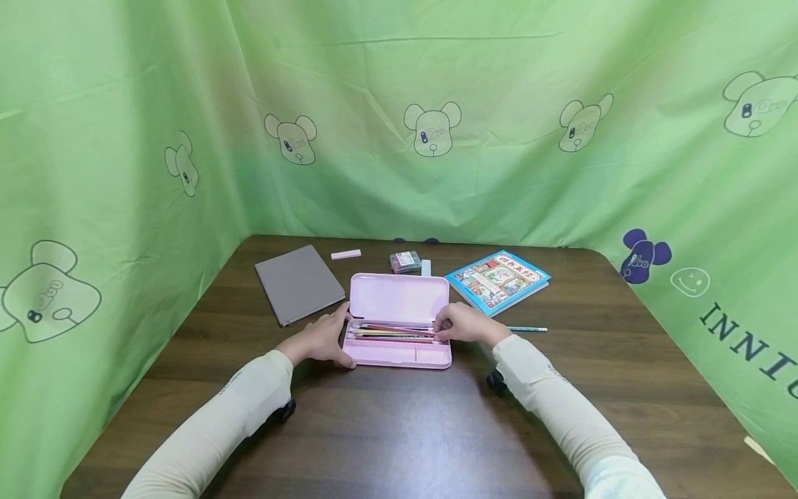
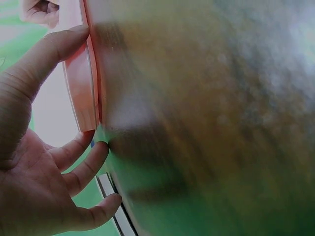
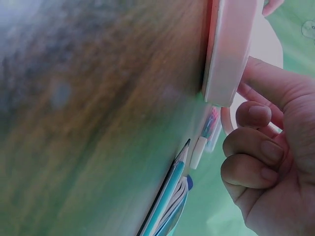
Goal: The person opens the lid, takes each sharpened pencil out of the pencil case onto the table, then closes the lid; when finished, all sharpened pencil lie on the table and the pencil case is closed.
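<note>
A pink pencil case [image 1: 399,355] lies with its lid up on the brown table, several pencils [image 1: 389,334] lying lengthwise inside. My left hand [image 1: 321,337] holds the case's left end, thumb at the front corner and a finger toward the back. In the left wrist view that thumb presses the case wall [image 2: 81,91], while the other fingers are spread. My right hand [image 1: 464,323] reaches over the right end and pinches a pencil by its end. Its thumb and index fingertips are hidden behind the case in the right wrist view; the other fingers [image 3: 253,152] are curled.
A grey notebook [image 1: 299,284] lies left of the case. Behind it are a pale pink bar [image 1: 346,254], a small clear box [image 1: 405,261] and a white eraser [image 1: 426,267]. A blue-edged picture book [image 1: 499,281] and a teal pencil [image 1: 528,329] lie to the right. Green cloth surrounds the table.
</note>
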Demonstrator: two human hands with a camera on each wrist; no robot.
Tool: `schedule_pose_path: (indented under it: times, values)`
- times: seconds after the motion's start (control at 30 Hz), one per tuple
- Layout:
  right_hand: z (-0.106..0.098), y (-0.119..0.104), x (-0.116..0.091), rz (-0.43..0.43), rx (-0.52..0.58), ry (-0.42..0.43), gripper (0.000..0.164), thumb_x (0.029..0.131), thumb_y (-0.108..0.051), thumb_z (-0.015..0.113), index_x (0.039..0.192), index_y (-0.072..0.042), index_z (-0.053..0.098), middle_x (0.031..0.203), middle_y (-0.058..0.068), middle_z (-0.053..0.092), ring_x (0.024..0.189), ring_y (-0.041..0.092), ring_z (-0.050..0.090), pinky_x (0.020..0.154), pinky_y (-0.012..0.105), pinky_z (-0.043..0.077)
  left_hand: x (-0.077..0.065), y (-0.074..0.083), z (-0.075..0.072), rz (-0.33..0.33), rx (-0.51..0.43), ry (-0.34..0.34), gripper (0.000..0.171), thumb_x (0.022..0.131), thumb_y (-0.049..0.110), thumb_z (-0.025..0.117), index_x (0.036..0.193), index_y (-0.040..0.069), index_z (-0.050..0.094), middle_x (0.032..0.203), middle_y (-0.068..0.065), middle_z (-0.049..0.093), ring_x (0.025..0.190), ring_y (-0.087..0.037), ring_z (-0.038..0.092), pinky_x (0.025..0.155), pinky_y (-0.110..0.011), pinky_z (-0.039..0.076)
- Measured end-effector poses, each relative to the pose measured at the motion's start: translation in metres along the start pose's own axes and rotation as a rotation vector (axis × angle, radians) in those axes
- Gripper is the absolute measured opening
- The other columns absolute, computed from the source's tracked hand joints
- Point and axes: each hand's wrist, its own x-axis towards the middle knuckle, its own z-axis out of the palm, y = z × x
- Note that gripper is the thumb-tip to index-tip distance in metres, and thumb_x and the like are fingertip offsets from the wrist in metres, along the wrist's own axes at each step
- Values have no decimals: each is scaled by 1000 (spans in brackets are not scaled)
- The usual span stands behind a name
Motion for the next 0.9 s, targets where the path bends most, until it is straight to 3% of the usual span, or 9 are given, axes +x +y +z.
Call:
schedule_pose_path:
  times: [0.4, 0.7, 0.9]
  values:
    - [0, 1, -1, -78, -24, 107, 7, 82, -17, 69, 84, -11, 70, 75, -3, 58, 68, 9, 47, 63, 23, 40, -1, 0, 0, 0, 4, 3, 116, 54, 40, 86, 143, 9, 18, 133, -6, 49, 116, -30, 46, 89, -59, 36]
    - [-6, 9, -9, -62, 53, 132, 9, 82, -16, 69, 88, -9, 71, 89, 1, 62, 80, 12, 52, 76, 30, 45, -1, 2, -1, 2, -3, 5, 116, 55, 40, 86, 143, 9, 17, 133, -6, 49, 116, -30, 45, 89, -58, 35]
    - [-8, 16, -15, -79, 9, 161, 11, 81, -20, 71, 87, -11, 72, 80, -2, 58, 72, 9, 48, 66, 24, 42, -1, 2, -2, 0, -11, -1, 117, 56, 40, 86, 144, 8, 15, 133, -7, 48, 117, -31, 44, 90, -61, 34]
